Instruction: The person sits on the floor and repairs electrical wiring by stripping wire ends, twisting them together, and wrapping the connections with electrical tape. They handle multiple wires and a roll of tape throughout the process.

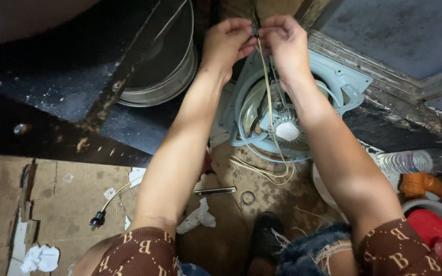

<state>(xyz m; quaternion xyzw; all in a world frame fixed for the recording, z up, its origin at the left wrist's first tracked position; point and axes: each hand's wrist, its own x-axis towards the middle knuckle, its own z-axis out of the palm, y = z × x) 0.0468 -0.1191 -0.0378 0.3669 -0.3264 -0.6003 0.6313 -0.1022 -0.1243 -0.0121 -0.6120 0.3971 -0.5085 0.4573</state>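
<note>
Both hands meet at the top of the view, fingertips pinched together on the upper end of a thin pale cord [269,97]. The left hand [227,41] closes on it from one side and the right hand [284,43] from the other, so neither is nearer than its fellow; they look to be touching at the thumbs, though the exact grip is hard to make out where the fingers overlap. From that pinch the cord's long axis runs straight down toward the person, crossing the face of a pale green fan housing [333,76] that lies flat on the floor, passing the white hub [287,131], and ending in loose loops just below the housing. A black plug [97,220] lies well apart to the left on cardboard [62,204], and a metal ring [247,197] rests near the loops.
</note>
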